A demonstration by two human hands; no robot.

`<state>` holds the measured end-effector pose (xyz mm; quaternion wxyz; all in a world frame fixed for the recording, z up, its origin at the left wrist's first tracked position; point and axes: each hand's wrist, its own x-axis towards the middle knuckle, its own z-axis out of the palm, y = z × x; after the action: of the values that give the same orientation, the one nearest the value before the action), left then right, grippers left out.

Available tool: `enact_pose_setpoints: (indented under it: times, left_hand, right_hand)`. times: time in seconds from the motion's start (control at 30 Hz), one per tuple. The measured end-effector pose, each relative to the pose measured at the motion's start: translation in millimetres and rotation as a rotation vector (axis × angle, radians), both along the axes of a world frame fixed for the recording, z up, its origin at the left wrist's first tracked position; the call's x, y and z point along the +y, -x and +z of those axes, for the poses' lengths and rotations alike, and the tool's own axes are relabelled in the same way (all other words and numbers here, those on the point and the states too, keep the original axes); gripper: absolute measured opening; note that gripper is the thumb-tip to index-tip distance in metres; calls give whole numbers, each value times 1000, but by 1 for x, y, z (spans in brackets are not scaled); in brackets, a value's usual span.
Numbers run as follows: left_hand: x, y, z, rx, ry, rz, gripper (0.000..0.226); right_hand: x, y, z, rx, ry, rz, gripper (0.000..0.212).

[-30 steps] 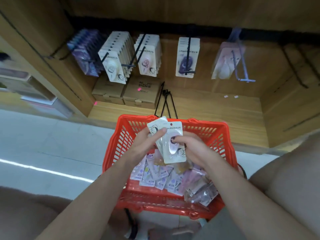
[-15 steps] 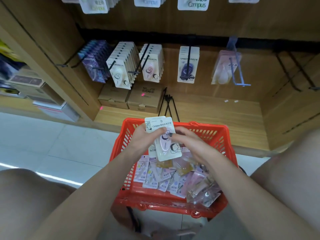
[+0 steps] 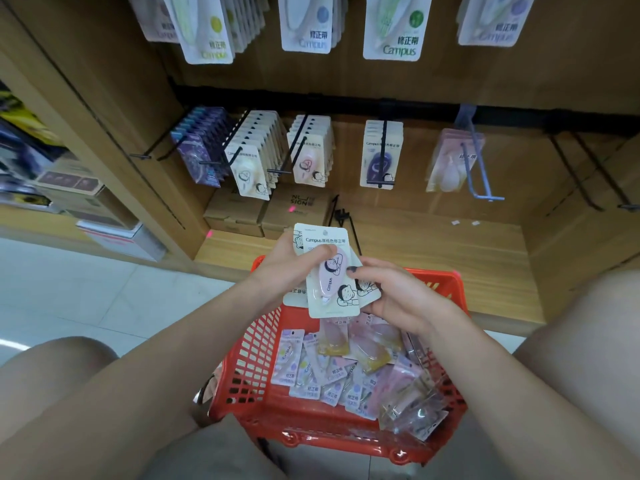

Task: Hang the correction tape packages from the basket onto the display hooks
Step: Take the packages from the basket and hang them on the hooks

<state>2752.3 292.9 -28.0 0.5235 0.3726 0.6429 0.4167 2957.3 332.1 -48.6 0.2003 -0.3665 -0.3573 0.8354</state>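
Note:
My left hand (image 3: 289,268) grips a small stack of cream correction tape packages (image 3: 329,271) above the red basket (image 3: 256,358), its thumb across the front card, which shows a pink dispenser. My right hand (image 3: 391,296) holds the stack's lower right corner, fingers curled round the edge. Several more packages (image 3: 346,368) lie loose in the basket. On the wooden display, black hooks carry rows of matching cards: cream (image 3: 252,161), pink (image 3: 311,154), dark blue (image 3: 381,157). A blue hook (image 3: 478,168) holds a few pink packs.
Two cardboard boxes (image 3: 270,209) sit on the bottom shelf under the hooks, with loose black hooks (image 3: 343,216) beside them. Bare black hooks (image 3: 588,174) stick out at the right. Larger Campus packages (image 3: 391,26) hang on the upper row. My knees flank the basket.
Both hands have lifted the stack of packages up out of the basket toward the display. The camera has tilted up, bringing the upper row of hanging packages into view.

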Motion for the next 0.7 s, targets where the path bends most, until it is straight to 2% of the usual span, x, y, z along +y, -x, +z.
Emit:
enact_pose_setpoints:
  times: [0.1, 0.27, 0.37, 0.43, 0.5, 0.63, 0.7]
  left_hand:
    - [1, 5, 10, 11, 0, -87, 26]
    - [3, 14, 18, 128, 25, -150, 37]
    - [1, 17, 17, 223, 18, -180, 31]
    - [1, 16, 16, 255, 33, -193, 38]
    - [3, 15, 15, 250, 40, -177, 44]
    - [6, 20, 15, 204, 14, -100, 38]
    - [9, 24, 16, 181, -4, -56, 42]
  right_hand:
    - [-1, 3, 2, 22, 24, -9, 34]
    - [-3, 7, -2, 26, 59, -65, 34]
    - [-3, 7, -6, 34, 50, -97, 40]
    - [-2, 6, -8, 20, 32, -125, 39]
    - [0, 6, -8, 4, -1, -142, 37]
    - [6, 7, -4, -82, -80, -254, 40]
    - [8, 6, -1, -153, -151, -346, 38]
